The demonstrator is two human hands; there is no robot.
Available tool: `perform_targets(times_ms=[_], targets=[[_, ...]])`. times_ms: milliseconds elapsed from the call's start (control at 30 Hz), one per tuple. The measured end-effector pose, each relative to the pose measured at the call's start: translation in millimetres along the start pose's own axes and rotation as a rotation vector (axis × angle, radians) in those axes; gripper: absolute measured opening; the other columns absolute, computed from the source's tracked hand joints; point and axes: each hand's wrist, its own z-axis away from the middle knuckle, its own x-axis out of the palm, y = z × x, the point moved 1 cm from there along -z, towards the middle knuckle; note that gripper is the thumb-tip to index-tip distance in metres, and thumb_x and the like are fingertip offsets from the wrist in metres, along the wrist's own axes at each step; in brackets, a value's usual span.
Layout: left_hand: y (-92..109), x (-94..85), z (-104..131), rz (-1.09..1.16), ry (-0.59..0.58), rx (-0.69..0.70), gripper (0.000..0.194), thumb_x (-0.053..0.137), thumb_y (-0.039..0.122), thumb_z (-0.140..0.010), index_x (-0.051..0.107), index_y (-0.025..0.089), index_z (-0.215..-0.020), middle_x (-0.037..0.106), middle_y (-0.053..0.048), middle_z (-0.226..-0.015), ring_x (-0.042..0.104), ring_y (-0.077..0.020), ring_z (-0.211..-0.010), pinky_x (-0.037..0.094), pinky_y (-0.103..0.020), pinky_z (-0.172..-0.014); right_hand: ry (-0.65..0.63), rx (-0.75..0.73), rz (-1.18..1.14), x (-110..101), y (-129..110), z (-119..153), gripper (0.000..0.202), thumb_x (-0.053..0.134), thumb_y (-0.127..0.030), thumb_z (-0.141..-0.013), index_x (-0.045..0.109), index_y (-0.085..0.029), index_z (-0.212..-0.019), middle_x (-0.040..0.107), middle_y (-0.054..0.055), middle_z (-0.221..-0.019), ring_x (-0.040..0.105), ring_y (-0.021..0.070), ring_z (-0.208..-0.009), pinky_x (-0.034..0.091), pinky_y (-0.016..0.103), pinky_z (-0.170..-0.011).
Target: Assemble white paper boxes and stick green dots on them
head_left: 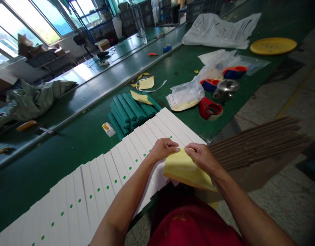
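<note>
A yellow paper sheet hangs tilted over the near edge of a long row of overlapping white cardboard pieces. At its upper edge, my left hand is closed, thumb and fingers pinched together. Just to the right, my right hand pinches the same edge between thumb and fingers. Whether something small sits between my fingertips is too fine to make out. Green round dots run in a line along the white pieces; my left forearm hides part of the row.
Behind the row lies a pile of green ribbed rods. Tape dispensers, a metal pot and plastic bags are at the back right, with a yellow round tray farther off. Flat brown cardboard is stacked at my right.
</note>
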Motion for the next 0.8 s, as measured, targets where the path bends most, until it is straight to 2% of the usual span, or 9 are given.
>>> perform_targets(times_ms=[67,200,467,600,800], targets=[[7,0.3,6,0.011,0.012,0.08,0.017,0.069,0.027,-0.078,0.076,0.019,-0.091,0.07,-0.002,-0.081,0.063,-0.0141,-0.075,0.046,-0.024,-0.069,0.003,0.007,0.013,3,0,-2,0.033,0.05,-0.041,-0.079,0.068,-0.013,-0.072,0.057,0.002,-0.062,0.05,0.0152,-0.059,0.036,0.024,-0.052],[15,2.3,9,-0.104,0.106,0.154,0.013,0.068,0.017,-0.077,0.076,0.021,-0.086,0.071,-0.001,-0.079,0.063,-0.0136,-0.076,0.046,-0.024,-0.071,0.012,0.024,0.02,7,-1,-5,0.035,0.05,-0.041,-0.078,0.068,-0.013,-0.071,0.055,0.001,-0.059,0.048,0.0143,-0.057,0.034,0.024,-0.051],[14,6.9,13,-0.279,0.189,0.205,0.013,0.063,0.019,-0.084,0.073,0.023,-0.076,0.074,0.002,-0.08,0.065,-0.0137,-0.077,0.044,-0.028,-0.079,0.015,0.056,-0.039,11,1,-6,0.033,0.052,-0.041,-0.076,0.065,-0.012,-0.066,0.051,-0.001,-0.056,0.043,0.0124,-0.054,0.032,0.023,-0.048],[10,10.2,11,-0.366,0.182,0.26,0.017,0.058,0.022,-0.088,0.072,0.022,-0.078,0.074,0.001,-0.081,0.065,-0.0139,-0.078,0.042,-0.03,-0.08,0.015,0.095,-0.078,12,4,-8,0.033,0.052,-0.04,-0.076,0.065,-0.012,-0.066,0.051,0.0,-0.058,0.043,0.0122,-0.054,0.032,0.022,-0.047],[5,15.3,5,-0.499,0.144,0.33,0.024,0.05,0.027,-0.093,0.071,0.022,-0.083,0.075,0.001,-0.082,0.066,-0.0143,-0.076,0.041,-0.03,-0.072,0.019,0.147,-0.137,8,11,-9,0.033,0.053,-0.041,-0.074,0.066,-0.012,-0.066,0.053,0.001,-0.058,0.045,0.013,-0.056,0.033,0.022,-0.049]])
